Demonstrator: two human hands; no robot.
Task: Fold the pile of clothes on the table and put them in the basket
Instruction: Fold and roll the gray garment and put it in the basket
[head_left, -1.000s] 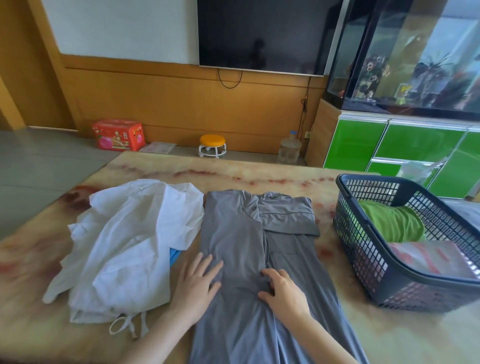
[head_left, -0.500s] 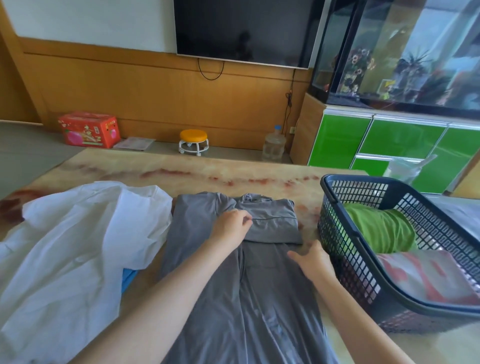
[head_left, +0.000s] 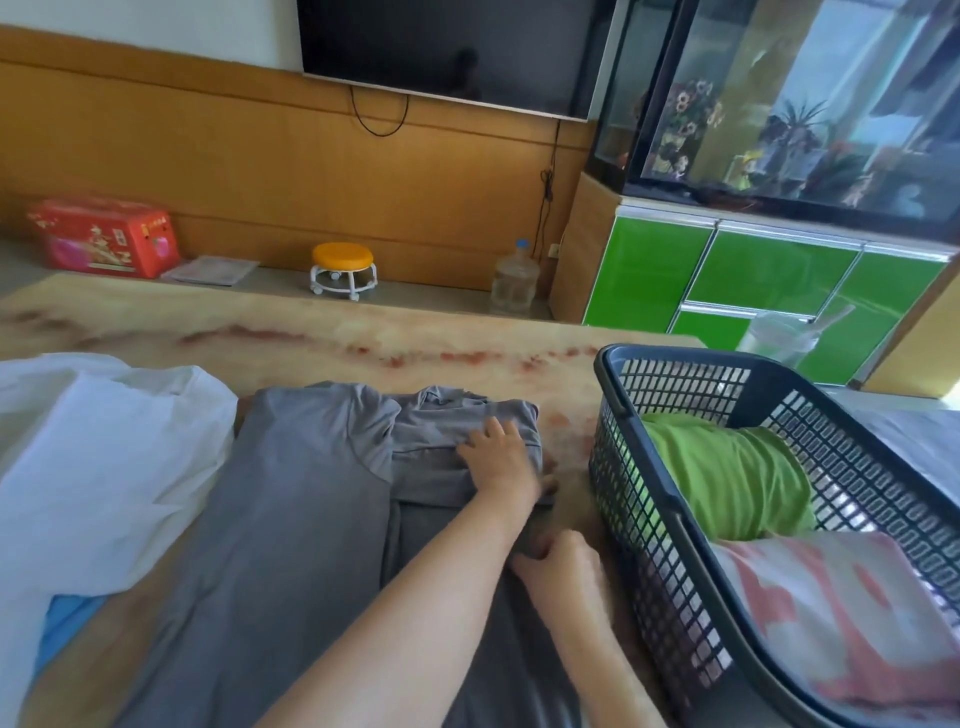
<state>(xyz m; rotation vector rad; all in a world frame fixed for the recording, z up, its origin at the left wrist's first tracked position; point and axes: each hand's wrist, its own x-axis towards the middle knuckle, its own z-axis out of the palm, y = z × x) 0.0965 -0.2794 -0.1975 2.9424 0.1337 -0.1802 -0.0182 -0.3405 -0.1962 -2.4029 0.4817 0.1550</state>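
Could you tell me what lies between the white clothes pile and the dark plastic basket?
In the head view, a spread grey fabric garment, left hand and right hand on it.

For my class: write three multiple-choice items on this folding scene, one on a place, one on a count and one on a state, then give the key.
1. On which side of the grey garment does the white garment lie?
A. its right
B. its left
C. on top of it

2. How many clothes show in the basket?
A. two
B. none
C. five

3. What is the left hand doing?
A. gripping the basket
B. hanging in the air
C. pressing flat on the grey garment

Key:
1. B, the white cloth lies on the left.
2. A, a green garment and a pink-patterned cloth.
3. C, its fingers lie straight on the fabric.
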